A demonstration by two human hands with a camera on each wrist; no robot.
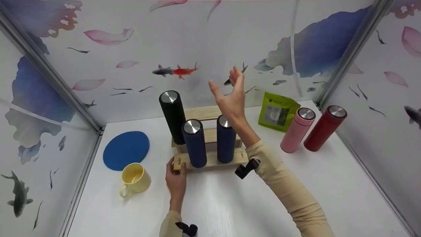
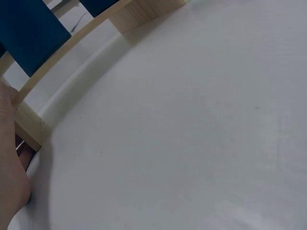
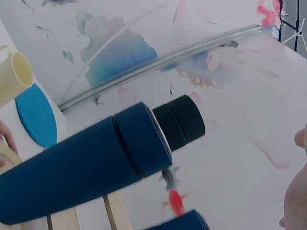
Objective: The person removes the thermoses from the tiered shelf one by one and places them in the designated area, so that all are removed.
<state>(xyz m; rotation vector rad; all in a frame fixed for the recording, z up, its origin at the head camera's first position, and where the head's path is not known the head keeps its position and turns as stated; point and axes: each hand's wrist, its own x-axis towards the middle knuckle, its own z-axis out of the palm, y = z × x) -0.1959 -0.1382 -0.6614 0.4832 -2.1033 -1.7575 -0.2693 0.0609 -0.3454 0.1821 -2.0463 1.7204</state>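
Because the left hand [image 1: 176,179] gripped only the near left corner of the wooden rack [image 1: 212,160], a sharp tug there could, I judged, have rocked the bottles standing on it: the left blue bottle [image 1: 194,144] just right of that grip, the black bottle [image 1: 173,121] behind. A low sweep of the right hand [image 1: 232,98] might have toppled the right blue bottle [image 1: 226,144], partly hidden by its wrist. Left thumb lay over the rack's edge, fingers round its end; right hand hung raised, empty, thumb spread wide from loosely bent fingers.
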